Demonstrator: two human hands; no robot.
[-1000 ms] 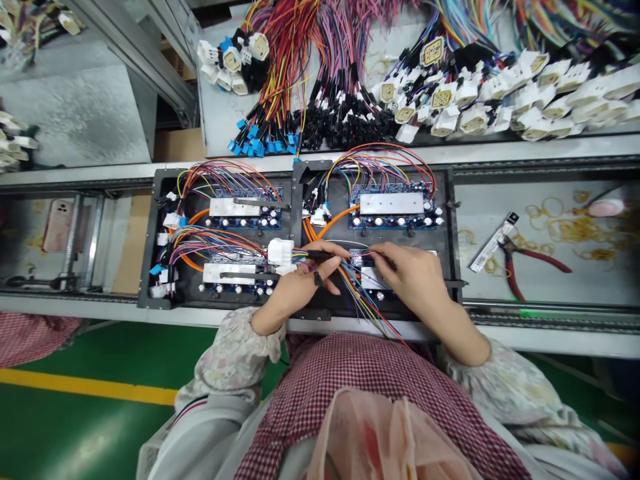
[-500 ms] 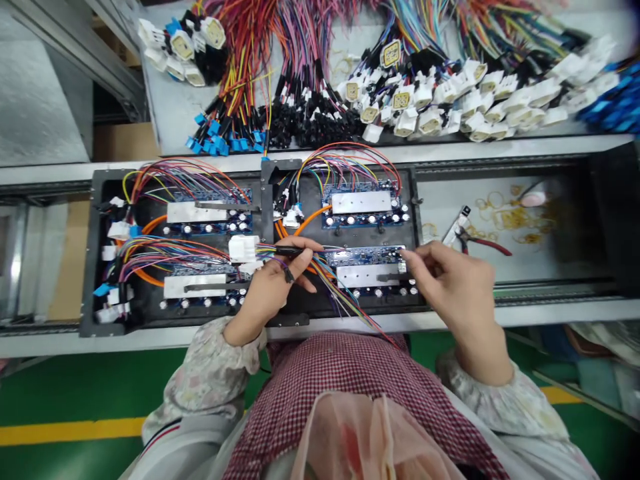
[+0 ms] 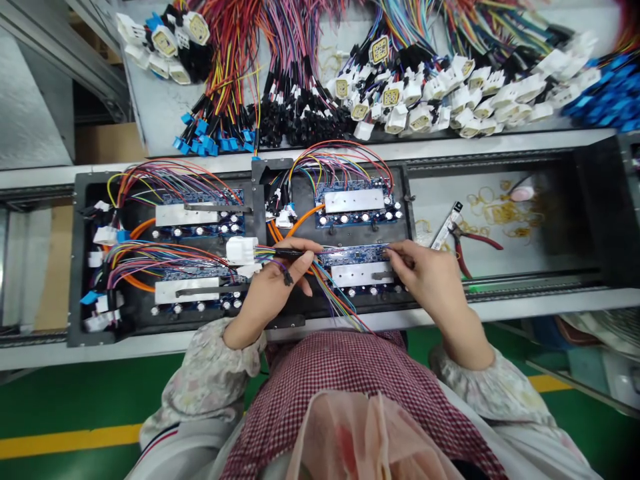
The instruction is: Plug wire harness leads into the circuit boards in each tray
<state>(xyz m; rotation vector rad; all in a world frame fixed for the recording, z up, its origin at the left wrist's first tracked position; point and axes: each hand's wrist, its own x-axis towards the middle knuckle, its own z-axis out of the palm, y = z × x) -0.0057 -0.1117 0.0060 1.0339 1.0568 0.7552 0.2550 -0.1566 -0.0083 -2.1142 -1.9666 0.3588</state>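
My left hand (image 3: 273, 287) is closed around a wire harness (image 3: 290, 253) near its black sleeve. The harness's white connector (image 3: 241, 251) sticks out to the left, and its loose coloured wires (image 3: 340, 297) fan out down to the right. Below lies a blue circuit board (image 3: 360, 254) with a silver heat sink (image 3: 361, 274), in the near right part of a black tray (image 3: 325, 320). At that board's top right corner, my right hand (image 3: 425, 270) pinches thumb and forefinger together. Whatever is between those fingertips is too small to make out.
Three more wired boards sit in black trays: far right (image 3: 354, 201), far left (image 3: 187, 215) and near left (image 3: 187, 291). Red-handled pliers (image 3: 465, 247) and yellow rubber bands (image 3: 493, 212) lie to the right. Bundled harnesses (image 3: 410, 100) cover the back shelf.
My right hand has moved left and a little inward along the board's top edge. My left hand keeps its hold on the harness. The whole view has shifted slightly.
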